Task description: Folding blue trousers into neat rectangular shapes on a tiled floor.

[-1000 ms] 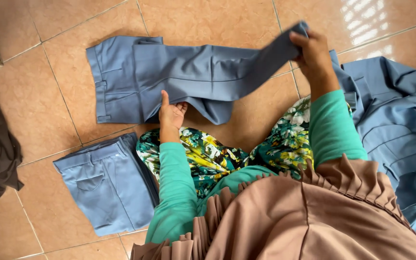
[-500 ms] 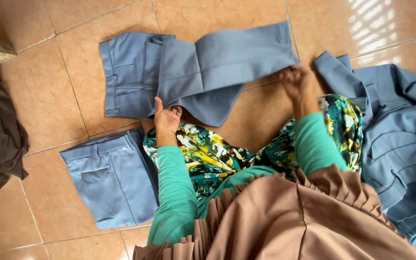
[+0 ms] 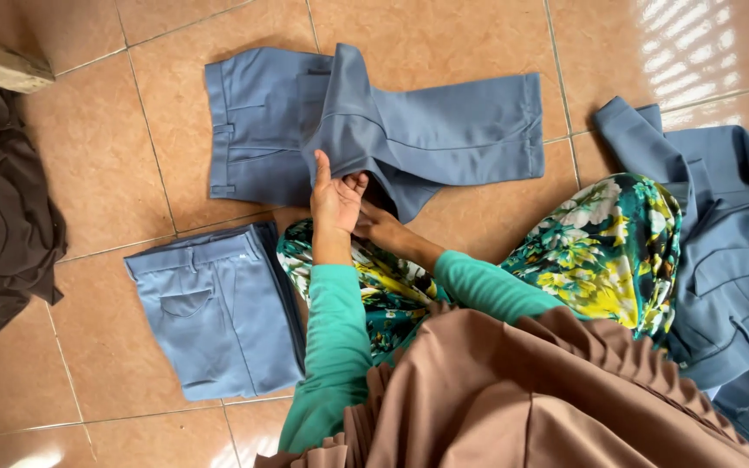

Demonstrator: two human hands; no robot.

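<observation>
left hand flat, right hand tucked under

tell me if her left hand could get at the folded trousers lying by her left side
Probably yes. The left hand rests on the grey-blue trousers being folded, and the folded trousers lie on bare tile just beside that forearm, with nothing on top or between them.
</observation>
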